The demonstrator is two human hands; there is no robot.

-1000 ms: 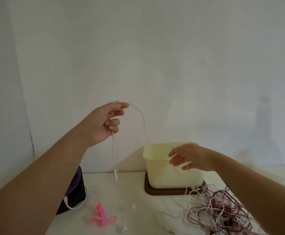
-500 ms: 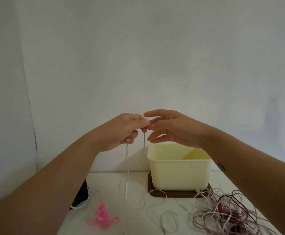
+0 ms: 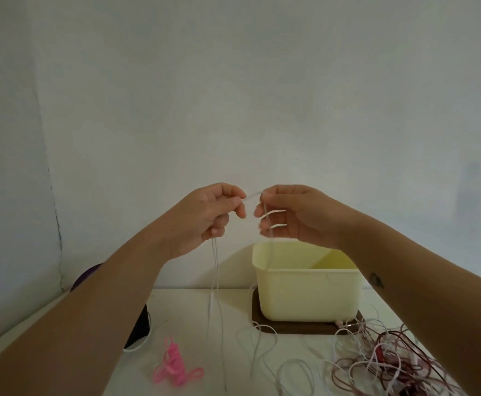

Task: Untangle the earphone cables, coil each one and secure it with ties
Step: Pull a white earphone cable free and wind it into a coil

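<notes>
A plain pale wall (image 3: 233, 95) rises behind a smooth white table (image 3: 193, 310). On it a glossy cream plastic tub (image 3: 305, 292) with rounded corners sits on a dark brown mat (image 3: 296, 328). A tangle of thin red and white cables (image 3: 390, 358) lies just beside it, and looped pink ties (image 3: 173, 364) lie further left. Above the tub, the left hand (image 3: 205, 217) and right hand (image 3: 293, 215) each pinch a thin white cable (image 3: 215, 281). Strands cross the right fingers, and the ends hang to the table.
</notes>
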